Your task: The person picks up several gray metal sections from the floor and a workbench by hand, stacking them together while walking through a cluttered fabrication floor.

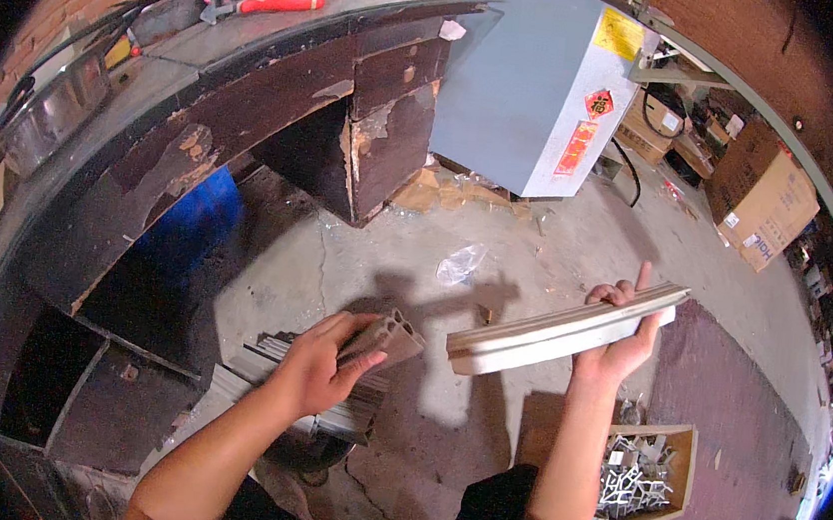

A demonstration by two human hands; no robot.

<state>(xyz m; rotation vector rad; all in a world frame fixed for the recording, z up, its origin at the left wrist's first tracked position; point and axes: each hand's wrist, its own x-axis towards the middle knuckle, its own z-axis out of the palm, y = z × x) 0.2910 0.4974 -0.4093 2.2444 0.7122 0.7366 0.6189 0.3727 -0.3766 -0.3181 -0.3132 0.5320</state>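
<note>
One brown profile (391, 340), partly hidden by the left hand (314, 368) gripping it; the right hand (615, 359) clasps a white-faced strip (549, 340)

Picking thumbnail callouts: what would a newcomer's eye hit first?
First, the white-and-brown strip in the right hand, right of centre, and the hollow brown profile in the left hand, near centre. Then the big grey cabinet, top centre, and the box of silvery bits, lower right.

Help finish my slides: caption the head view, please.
Left hand gripping a hollow brown profile, right hand a long white-sided bar, near an open box of silvery pieces.
</note>
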